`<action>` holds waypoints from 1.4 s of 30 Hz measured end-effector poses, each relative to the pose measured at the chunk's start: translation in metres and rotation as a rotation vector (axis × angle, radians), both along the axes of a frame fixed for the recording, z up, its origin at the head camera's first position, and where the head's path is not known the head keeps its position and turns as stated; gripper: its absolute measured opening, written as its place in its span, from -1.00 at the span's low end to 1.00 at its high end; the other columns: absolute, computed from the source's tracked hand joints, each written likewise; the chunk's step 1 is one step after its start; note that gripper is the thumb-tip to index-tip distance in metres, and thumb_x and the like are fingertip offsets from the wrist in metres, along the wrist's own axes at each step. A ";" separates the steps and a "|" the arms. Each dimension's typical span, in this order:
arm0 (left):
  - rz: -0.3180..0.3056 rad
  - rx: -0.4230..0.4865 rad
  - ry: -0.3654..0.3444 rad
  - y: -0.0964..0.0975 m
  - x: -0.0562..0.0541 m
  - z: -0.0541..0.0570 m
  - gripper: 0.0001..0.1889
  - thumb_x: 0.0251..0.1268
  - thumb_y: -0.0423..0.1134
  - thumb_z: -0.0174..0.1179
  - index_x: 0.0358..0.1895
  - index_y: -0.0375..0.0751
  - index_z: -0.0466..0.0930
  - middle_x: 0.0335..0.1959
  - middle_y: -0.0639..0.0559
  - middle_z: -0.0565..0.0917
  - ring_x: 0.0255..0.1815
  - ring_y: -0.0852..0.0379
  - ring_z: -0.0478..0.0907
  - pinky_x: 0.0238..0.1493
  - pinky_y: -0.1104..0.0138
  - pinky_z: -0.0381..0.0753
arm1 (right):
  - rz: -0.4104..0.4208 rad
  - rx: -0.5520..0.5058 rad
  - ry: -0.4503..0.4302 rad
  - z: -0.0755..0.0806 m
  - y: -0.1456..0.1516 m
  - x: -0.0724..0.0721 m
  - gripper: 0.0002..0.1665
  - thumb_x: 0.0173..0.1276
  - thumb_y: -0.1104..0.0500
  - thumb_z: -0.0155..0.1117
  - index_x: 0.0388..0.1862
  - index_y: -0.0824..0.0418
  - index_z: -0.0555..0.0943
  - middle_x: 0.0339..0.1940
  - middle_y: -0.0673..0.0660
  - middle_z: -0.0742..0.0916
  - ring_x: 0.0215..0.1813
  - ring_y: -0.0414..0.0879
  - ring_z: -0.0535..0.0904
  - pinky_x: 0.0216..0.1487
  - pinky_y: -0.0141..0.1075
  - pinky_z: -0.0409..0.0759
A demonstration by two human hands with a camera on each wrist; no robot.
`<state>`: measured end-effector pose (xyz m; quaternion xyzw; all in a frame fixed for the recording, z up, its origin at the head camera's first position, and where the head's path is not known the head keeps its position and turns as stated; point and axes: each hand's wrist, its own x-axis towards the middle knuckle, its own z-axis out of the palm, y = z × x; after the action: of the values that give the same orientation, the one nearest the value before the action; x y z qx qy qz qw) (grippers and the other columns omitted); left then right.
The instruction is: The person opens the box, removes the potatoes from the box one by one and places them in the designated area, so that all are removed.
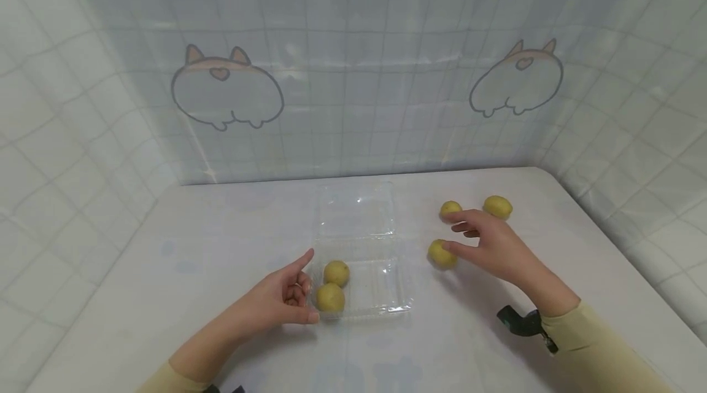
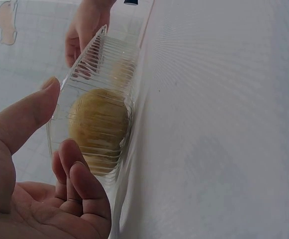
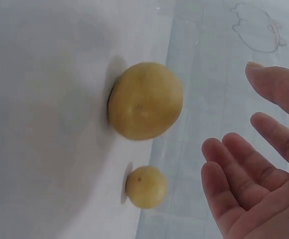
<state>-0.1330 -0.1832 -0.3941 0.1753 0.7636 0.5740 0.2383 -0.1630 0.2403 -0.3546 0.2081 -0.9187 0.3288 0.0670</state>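
A clear plastic clamshell container lies with its lid folded back, away from the person. Two yellow lemons sit in its left end. The left hand holds that end, its thumb at the near corner and its index finger toward the far corner. In the left wrist view, a lemon shows through the ribbed wall, with curled fingertips against it. The right hand hovers, fingers apart, by a loose lemon. Nothing is gripped in the right wrist view, where two lemons stand apart from the fingers.
Two more lemons lie farther back on the right: a small-looking one behind the right fingertips and an oval one. A white cloth covers the table. Grid-patterned curtains enclose its back and sides.
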 end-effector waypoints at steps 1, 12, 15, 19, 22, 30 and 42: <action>0.000 0.000 0.002 0.000 0.000 0.000 0.17 0.04 -0.30 0.53 0.61 -0.12 -0.17 -0.17 -0.13 0.39 -0.26 0.08 0.45 -0.26 0.38 0.56 | 0.006 -0.002 0.001 0.001 -0.001 0.000 -0.39 0.27 0.01 0.47 0.23 0.23 0.57 0.17 0.12 0.64 0.07 0.04 0.64 0.10 -0.04 0.56; -0.001 0.004 0.001 0.003 -0.001 -0.002 0.18 0.02 -0.28 0.54 0.61 -0.08 -0.16 -0.18 -0.12 0.39 -0.26 0.09 0.46 -0.25 0.37 0.56 | 0.054 0.008 -0.009 0.006 -0.022 -0.005 -0.40 0.25 -0.02 0.49 0.24 0.08 0.59 0.10 -0.06 0.65 0.08 -0.07 0.64 0.12 -0.09 0.55; -0.002 0.003 0.002 0.003 0.000 -0.001 0.18 0.02 -0.28 0.54 0.61 -0.07 -0.15 -0.18 -0.12 0.38 -0.26 0.09 0.46 -0.25 0.37 0.56 | 0.074 -0.006 -0.022 0.007 -0.029 -0.005 -0.40 0.24 -0.01 0.50 0.24 0.06 0.59 0.09 -0.06 0.64 0.08 -0.07 0.64 0.12 -0.10 0.56; -0.004 0.009 -0.003 0.003 0.000 -0.001 0.18 0.02 -0.28 0.54 0.62 -0.06 -0.16 -0.18 -0.12 0.38 -0.27 0.09 0.45 -0.25 0.37 0.55 | 0.106 -0.017 -0.036 0.009 -0.038 -0.006 -0.40 0.23 0.02 0.50 0.25 0.07 0.58 0.16 0.00 0.64 0.08 -0.06 0.64 0.12 -0.09 0.55; -0.003 0.015 -0.009 0.003 0.000 -0.002 0.18 0.02 -0.29 0.54 0.62 -0.05 -0.16 -0.17 -0.12 0.38 -0.27 0.10 0.45 -0.25 0.37 0.55 | 0.126 -0.011 -0.043 0.009 -0.044 -0.007 -0.40 0.24 0.03 0.50 0.25 0.07 0.58 0.17 0.00 0.63 0.09 -0.08 0.63 0.13 -0.10 0.55; -0.002 0.015 -0.003 0.002 0.001 -0.003 0.17 0.02 -0.28 0.54 0.62 -0.05 -0.15 -0.17 -0.12 0.38 -0.26 0.09 0.46 -0.26 0.37 0.55 | 0.187 -0.008 -0.052 0.008 -0.060 -0.007 -0.43 0.26 0.07 0.48 0.25 0.07 0.58 0.15 -0.03 0.65 0.08 -0.11 0.63 0.12 -0.14 0.54; -0.007 0.005 -0.006 0.003 -0.001 -0.003 0.19 0.02 -0.26 0.54 0.61 -0.10 -0.18 -0.19 -0.11 0.40 -0.28 0.11 0.43 -0.28 0.37 0.54 | 0.260 0.022 -0.051 0.006 -0.081 -0.007 -0.44 0.27 0.09 0.47 0.24 0.09 0.58 0.15 -0.05 0.64 0.07 -0.13 0.63 0.11 -0.18 0.55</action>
<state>-0.1336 -0.1804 -0.3973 0.1769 0.7608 0.5756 0.2422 -0.1701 0.1598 -0.3483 0.3177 -0.8890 0.3298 -0.0017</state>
